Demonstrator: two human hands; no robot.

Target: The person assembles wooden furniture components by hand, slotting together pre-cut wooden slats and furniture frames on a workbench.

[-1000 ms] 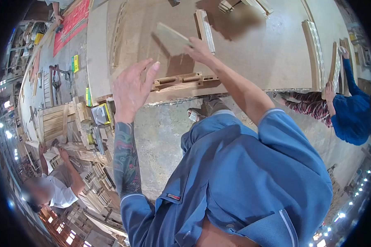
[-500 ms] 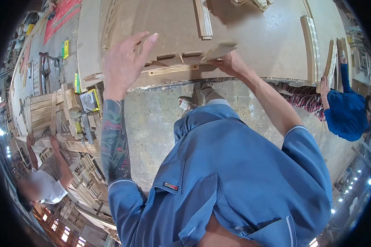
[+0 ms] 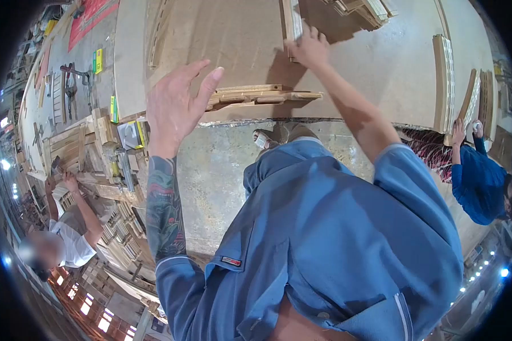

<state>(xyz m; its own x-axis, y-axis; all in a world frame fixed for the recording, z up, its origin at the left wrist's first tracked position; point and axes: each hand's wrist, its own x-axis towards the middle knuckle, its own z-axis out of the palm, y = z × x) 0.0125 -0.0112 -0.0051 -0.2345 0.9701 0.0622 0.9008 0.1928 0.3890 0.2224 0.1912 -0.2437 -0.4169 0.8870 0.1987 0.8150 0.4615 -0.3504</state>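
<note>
My left hand (image 3: 182, 105) hovers over the near side of the table at the left, thumb and fingers spread, holding nothing I can see. Beside its thumb, a group of notched wooden pieces (image 3: 261, 96) lies along the table's near edge; the left hand covers their left end. Farther up, my right hand (image 3: 310, 50) reaches across the table to the near end of a stack of wooden strips (image 3: 292, 25). Its thumb side touches that end, and the other fingers are stretched out and apart.
More wooden pieces (image 3: 364, 11) are heaped at the far side. Long strips (image 3: 444, 85) lie at the right, near a co-worker in blue (image 3: 478, 182). Clamps (image 3: 70, 85) rest on the left table. Another person (image 3: 74, 241) works among wood at the lower left.
My right hand has let go of the thin board it held tilted at the near edge and moved up to the strip stack. The left hand stays spread, slightly shifted.
</note>
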